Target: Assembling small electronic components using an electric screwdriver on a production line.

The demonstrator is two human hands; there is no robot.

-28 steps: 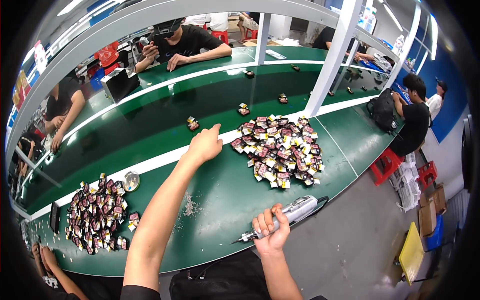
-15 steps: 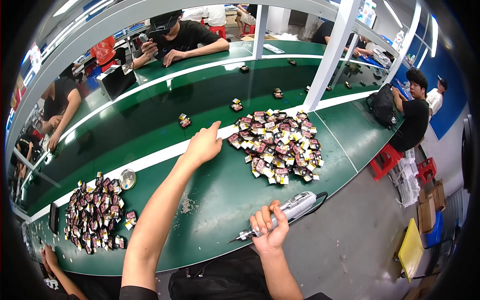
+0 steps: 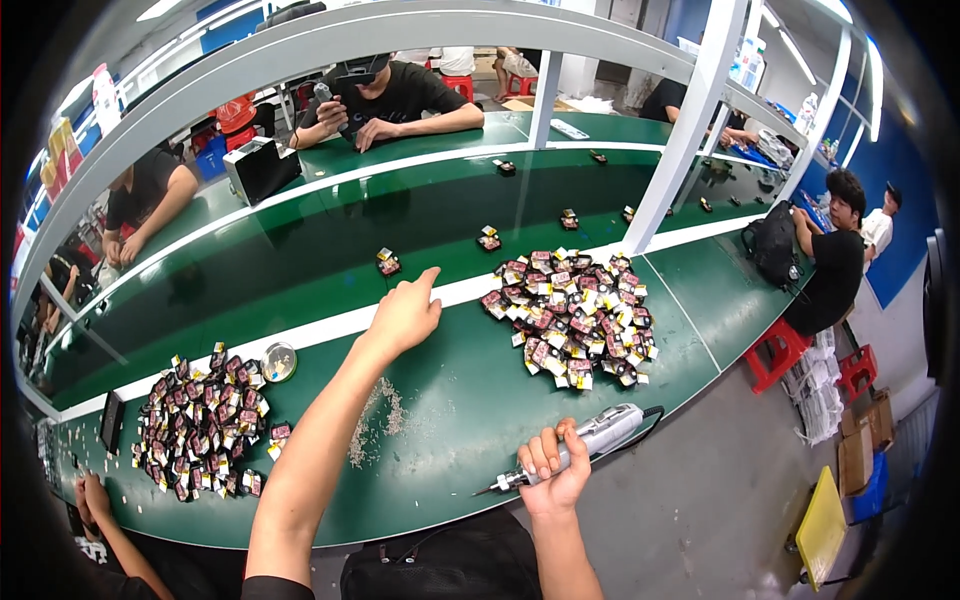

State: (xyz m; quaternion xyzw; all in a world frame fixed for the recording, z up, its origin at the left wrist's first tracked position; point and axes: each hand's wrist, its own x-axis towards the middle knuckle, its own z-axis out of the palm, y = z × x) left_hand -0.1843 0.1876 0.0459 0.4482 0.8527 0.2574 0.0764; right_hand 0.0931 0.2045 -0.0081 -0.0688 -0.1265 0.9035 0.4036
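Note:
My left hand reaches over the white edge strip of the green conveyor table, index finger stretched out and nothing held. Its fingertip is close to the small black parts with pink and white labels on the belt, the nearest a single part, without touching it. In my right hand is a silver electric screwdriver, its bit pointing left above the table's front edge. Right of my left hand lies a large heap of these labelled parts. Left of my forearm is a second heap.
A round tin stands behind the left heap, beside a scatter of tiny bits on the table. A white post rises behind the right heap. Co-workers sit across and to the right; a black backpack lies at the far right.
The whole view has shifted, so the scene sits lower and slightly right. My left hand has drawn back slightly left of the right heap, still pointing. My right hand keeps its grip on the screwdriver.

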